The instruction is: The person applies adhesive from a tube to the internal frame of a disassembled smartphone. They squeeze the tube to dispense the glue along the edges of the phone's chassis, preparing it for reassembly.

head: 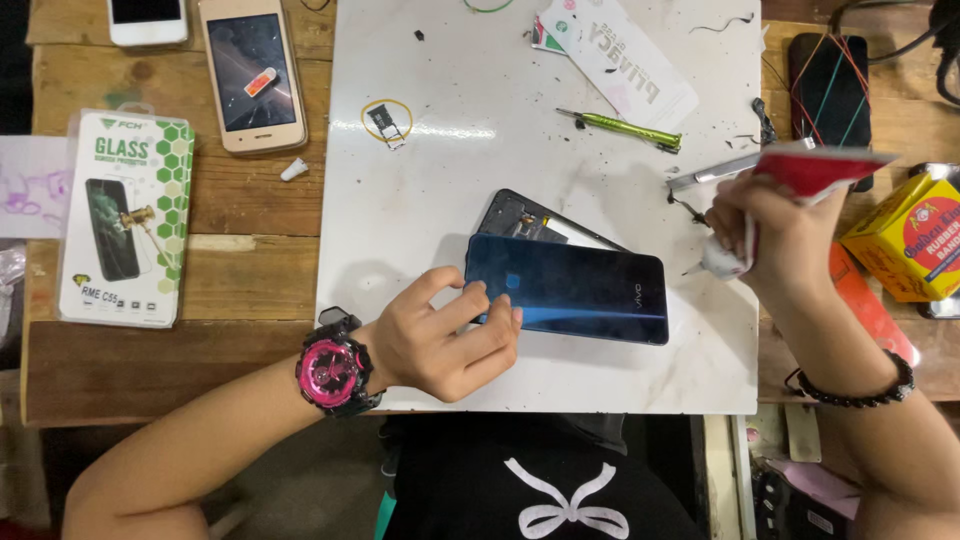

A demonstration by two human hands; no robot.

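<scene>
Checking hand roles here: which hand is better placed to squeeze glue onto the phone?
Probably the right hand: it already grips the red-and-white squeeze tube, nozzle down, just right of the glossy blue phone back cover. The left hand rests fingertips on the cover's left end, steadying it.

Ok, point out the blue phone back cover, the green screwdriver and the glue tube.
blue back cover (pixel 580 285), head view, middle of panel.
green screwdriver (pixel 632 130), head view, handle.
glue tube (pixel 820 170), head view, red flattened body.
</scene>
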